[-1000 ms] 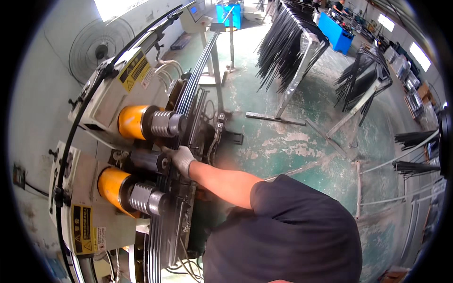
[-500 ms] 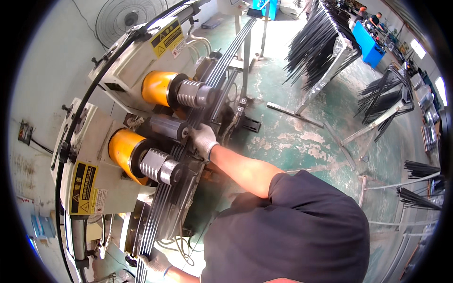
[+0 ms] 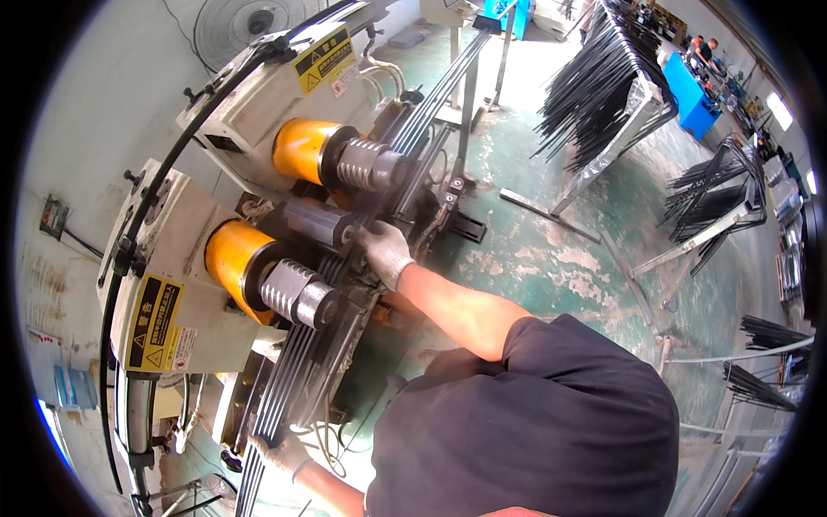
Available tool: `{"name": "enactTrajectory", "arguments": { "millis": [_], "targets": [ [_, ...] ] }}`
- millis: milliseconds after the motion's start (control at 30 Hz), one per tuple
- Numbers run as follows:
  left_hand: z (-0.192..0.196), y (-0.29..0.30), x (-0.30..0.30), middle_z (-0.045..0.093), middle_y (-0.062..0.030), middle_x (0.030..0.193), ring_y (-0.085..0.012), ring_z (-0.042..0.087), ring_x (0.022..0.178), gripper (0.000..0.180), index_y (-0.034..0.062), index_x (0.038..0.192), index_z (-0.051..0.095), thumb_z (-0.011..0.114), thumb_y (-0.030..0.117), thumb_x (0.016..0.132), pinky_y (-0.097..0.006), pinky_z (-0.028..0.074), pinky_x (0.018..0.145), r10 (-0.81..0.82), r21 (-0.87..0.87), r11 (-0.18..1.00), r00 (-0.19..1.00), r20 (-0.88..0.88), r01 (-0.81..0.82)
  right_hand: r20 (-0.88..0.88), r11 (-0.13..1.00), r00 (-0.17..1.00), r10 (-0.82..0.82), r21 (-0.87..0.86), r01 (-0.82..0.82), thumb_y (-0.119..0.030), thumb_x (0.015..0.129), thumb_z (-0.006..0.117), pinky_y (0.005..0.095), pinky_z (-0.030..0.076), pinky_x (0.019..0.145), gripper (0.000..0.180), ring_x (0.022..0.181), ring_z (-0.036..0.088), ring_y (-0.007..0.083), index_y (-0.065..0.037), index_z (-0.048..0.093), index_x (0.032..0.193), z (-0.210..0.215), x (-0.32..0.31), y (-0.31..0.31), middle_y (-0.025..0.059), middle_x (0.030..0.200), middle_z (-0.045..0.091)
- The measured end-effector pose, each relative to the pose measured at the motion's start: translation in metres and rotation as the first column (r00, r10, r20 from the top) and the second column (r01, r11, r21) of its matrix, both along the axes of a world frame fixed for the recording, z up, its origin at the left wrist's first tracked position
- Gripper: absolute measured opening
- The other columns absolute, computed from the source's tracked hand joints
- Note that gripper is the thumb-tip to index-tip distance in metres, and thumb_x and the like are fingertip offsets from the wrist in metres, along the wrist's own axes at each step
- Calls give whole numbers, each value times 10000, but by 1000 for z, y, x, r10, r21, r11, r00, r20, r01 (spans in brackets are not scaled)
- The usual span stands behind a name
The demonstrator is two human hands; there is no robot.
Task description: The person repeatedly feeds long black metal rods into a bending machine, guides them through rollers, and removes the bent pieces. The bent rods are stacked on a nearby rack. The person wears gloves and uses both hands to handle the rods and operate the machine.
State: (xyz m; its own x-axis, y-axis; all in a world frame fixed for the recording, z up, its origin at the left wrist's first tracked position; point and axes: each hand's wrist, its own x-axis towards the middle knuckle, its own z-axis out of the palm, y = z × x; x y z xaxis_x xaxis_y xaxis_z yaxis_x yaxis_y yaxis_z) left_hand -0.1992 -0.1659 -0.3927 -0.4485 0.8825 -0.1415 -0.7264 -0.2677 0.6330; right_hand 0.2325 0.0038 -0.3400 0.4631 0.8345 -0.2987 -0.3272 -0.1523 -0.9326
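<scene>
My right hand [image 3: 385, 251], in a white glove, is closed on a bundle of black metal strips [image 3: 297, 379] where they pass between the grooved rollers [image 3: 370, 164] of a white bending machine [image 3: 258, 112]. My left hand [image 3: 277, 454], also gloved, grips the same bundle at its lower end, near the bottom left. The strips run from there up through the rollers [image 3: 293, 293] and on toward the top [image 3: 448, 82]. Two orange roller housings [image 3: 301, 148] [image 3: 229, 258] sit to the left of my right hand.
Yellow warning labels [image 3: 153, 323] are on the machine's side. A wall fan [image 3: 245, 21] hangs at top left. Racks of black strips [image 3: 603, 86] [image 3: 719, 194] stand on the green floor [image 3: 551, 250] to the right. Blue bins [image 3: 689, 82] are far back.
The view has swung down and left, so the machine looks nearer. My right hand stays on the strips at the rollers. My left hand has come into view at the bottom.
</scene>
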Motion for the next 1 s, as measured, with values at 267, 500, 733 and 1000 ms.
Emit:
{"name": "enactTrajectory", "arguments": {
  "millis": [267, 500, 733, 1000],
  "targets": [
    [7, -10, 21, 605, -194, 1389, -410, 573, 1272, 434, 78, 1327, 607, 519, 401, 1050, -619, 429, 1110, -72, -50, 996, 997, -16, 71, 185, 996, 979, -82, -31, 89, -374, 984, 678, 381, 512, 725, 402, 745, 631, 220, 23, 725, 954, -58, -20, 38, 122, 840, 715],
    [10, -38, -37, 674, -140, 1260, -298, 610, 1206, 273, 14, 1262, 617, 533, 144, 1038, -458, 457, 1096, 242, -1, 970, 968, 60, -243, -386, 998, 920, -67, -14, 67, -320, 935, 646, 407, 548, 802, 281, 866, 658, 250, -57, 713, 1007, -74, 14, 75, 99, 1034, 717],
    [15, -55, -84, 676, -143, 1143, -276, 656, 1043, 222, -3, 1203, 616, 572, 159, 1057, -392, 550, 964, 397, -18, 913, 880, 260, -407, -247, 989, 969, -19, 140, 55, -349, 1061, 512, 463, 535, 1003, 433, 1123, 674, 328, 3, 651, 1273, -60, 16, 70, 150, 1281, 683],
    [23, -127, -197, 670, -198, 1141, -357, 647, 1070, 429, -9, 1225, 603, 497, 381, 1082, -547, 533, 1001, 467, 53, 848, 789, 399, -528, -43, 995, 995, 94, 44, -92, -554, 1057, 381, 483, 389, 1164, 672, 1401, 506, 295, -101, 472, 1546, -15, -42, 19, 125, 1551, 510]
  ]
}}
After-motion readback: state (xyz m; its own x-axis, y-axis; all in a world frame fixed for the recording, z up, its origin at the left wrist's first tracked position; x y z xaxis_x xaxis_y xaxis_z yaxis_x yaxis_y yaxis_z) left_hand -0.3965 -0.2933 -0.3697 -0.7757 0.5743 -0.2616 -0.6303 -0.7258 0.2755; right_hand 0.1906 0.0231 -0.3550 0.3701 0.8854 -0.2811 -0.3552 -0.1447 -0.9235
